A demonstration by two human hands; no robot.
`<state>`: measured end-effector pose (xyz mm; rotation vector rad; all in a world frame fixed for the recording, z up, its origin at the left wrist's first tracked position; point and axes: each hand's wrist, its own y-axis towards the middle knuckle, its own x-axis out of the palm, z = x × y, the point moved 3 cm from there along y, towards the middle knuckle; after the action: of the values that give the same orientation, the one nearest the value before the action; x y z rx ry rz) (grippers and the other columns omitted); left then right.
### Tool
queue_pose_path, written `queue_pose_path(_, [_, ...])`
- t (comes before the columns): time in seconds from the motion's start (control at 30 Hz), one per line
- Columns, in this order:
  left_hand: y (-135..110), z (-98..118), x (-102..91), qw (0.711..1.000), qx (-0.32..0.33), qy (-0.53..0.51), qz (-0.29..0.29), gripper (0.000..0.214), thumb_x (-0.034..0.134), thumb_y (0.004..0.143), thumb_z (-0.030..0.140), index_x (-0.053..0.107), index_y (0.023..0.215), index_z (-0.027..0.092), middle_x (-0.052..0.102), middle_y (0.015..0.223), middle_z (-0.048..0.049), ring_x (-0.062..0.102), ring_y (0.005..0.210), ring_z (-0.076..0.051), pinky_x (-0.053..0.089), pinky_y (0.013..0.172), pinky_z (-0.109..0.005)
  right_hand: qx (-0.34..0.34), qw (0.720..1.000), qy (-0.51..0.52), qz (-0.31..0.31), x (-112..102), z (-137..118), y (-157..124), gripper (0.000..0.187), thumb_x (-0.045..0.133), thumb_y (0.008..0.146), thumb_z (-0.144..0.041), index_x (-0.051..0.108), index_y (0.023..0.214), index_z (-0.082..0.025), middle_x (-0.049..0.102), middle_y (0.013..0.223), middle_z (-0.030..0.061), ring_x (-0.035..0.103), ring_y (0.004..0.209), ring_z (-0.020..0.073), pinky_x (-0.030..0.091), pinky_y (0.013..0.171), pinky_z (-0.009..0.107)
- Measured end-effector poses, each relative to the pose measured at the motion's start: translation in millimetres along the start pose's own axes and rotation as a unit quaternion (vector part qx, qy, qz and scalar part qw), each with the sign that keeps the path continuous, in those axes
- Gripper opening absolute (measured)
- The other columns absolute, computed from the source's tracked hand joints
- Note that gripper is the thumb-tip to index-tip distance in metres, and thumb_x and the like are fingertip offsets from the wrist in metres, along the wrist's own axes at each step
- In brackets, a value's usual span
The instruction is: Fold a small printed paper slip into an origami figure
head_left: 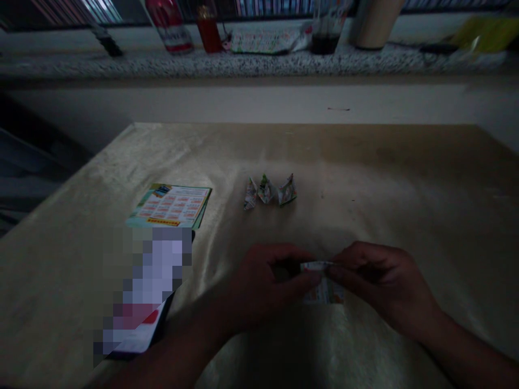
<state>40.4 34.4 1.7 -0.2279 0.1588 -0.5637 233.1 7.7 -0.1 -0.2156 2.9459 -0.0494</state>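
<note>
Low over the front of the table, a small printed sheet of paper [324, 294] is pinched between my two hands. My left hand [270, 281] is closed on its left part, thumb in front and fingers behind. From the right, my right hand [381, 283] pinches the upper right edge between thumb and fingertips. The top edge of the paper looks bent over; the fingers hide part of it. Beyond my hands, three little folded paper pieces [265, 190] made of similar printed paper stand in a row on the table.
A stack of printed leaflets [174, 205] lies on the table [385, 178] at left. Nearer me is a phone-like device [138, 335], mostly blurred out. Along the speckled windowsill [259, 65] stand a pink-red bottle [170, 27], a red bottle [208, 32] and a glass of dark liquid [325, 40].
</note>
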Motion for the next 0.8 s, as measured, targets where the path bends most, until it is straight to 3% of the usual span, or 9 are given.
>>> queue_pose_path(0.17, [1,-5,1.0,1.0,-0.013,-0.012,-0.004,0.019,0.074,0.083,0.031,0.078,0.078,0.013,0.07,0.065,-0.0017,0.06,0.059,-0.011,0.043,0.054,-0.02,0.024,0.998,0.034,-0.044,2,2,1,0.012,0.079,0.082,-0.024,0.072,0.074,-0.018,0.069,0.062,-0.0014,0.061,0.053,0.0084,0.048,0.048,0.015])
queue_pose_path(0.4, [-1,-5,3.8,0.995,-0.019,-0.088,-0.048,0.011,0.077,0.082,0.026,0.078,0.083,0.014,0.073,0.07,-0.0019,0.064,0.062,-0.011,0.049,0.06,-0.02,0.027,0.992,0.061,-0.107,5,-3,-1,0.009,0.08,0.082,-0.021,0.077,0.075,-0.017,0.071,0.063,-0.0006,0.063,0.053,0.0087,0.049,0.048,0.016])
queue_pose_path(0.6, [-4,1,5.7,0.991,0.02,-0.125,-0.044,0.009,0.076,0.081,0.022,0.079,0.078,0.014,0.071,0.065,-0.0019,0.064,0.058,-0.011,0.049,0.055,-0.018,-0.06,0.993,0.039,-0.098,6,-13,-5,0.008,0.078,0.082,-0.013,0.081,0.079,-0.019,0.073,0.06,-0.0012,0.065,0.049,0.0088,0.047,0.044,0.015])
queue_pose_path(0.8, [-5,2,5.7,0.997,0.056,-0.054,-0.011,0.01,0.075,0.082,0.022,0.08,0.079,0.014,0.071,0.065,-0.0022,0.061,0.059,-0.01,0.046,0.055,-0.019,-0.159,0.985,-0.051,-0.048,3,-20,-10,0.01,0.075,0.084,-0.012,0.079,0.08,-0.02,0.069,0.054,-0.0031,0.061,0.042,0.0093,0.046,0.042,0.018])
